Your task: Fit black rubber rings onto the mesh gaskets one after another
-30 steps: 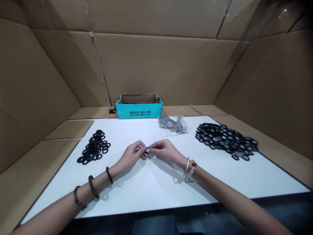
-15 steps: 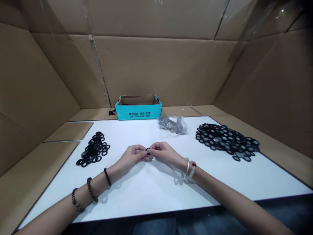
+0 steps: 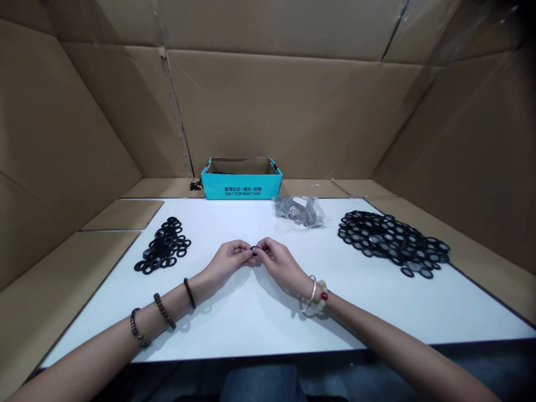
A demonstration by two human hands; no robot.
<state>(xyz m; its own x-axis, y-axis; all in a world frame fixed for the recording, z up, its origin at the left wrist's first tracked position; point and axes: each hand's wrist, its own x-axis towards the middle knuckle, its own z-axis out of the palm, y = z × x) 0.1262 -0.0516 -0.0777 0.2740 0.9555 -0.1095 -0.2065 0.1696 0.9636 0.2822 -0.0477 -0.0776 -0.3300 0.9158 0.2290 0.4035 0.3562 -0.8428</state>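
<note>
Between my two hands, over the middle of the white table (image 3: pixel 201 329), is a small black ring (image 3: pixel 254 250) with a pale centre. My left hand (image 3: pixel 230 258) pinches its left side between thumb and fingers. On the other side, my right hand (image 3: pixel 278 262) grips the same ring, its thumb across the ring's face. Fingers partly cover the ring. Left of my hands lies a loose heap of black rings (image 3: pixel 163 245), most with open centres. A larger pile of black rings with greyish centres (image 3: pixel 389 240) spreads out to the right.
A turquoise open box (image 3: pixel 243 186) stands at the back, with dark things inside. In front of it to the right lies a clear plastic bag (image 3: pixel 299 212) of greyish pieces. A few black bits (image 3: pixel 195 185) sit left of the box. Cardboard walls (image 3: pixel 272 111) enclose the table.
The camera view has shifted slightly. My right hand has turned a little, with its wrist lower and its thumb now laid over the ring. Both hands keep hold of the ring.
</note>
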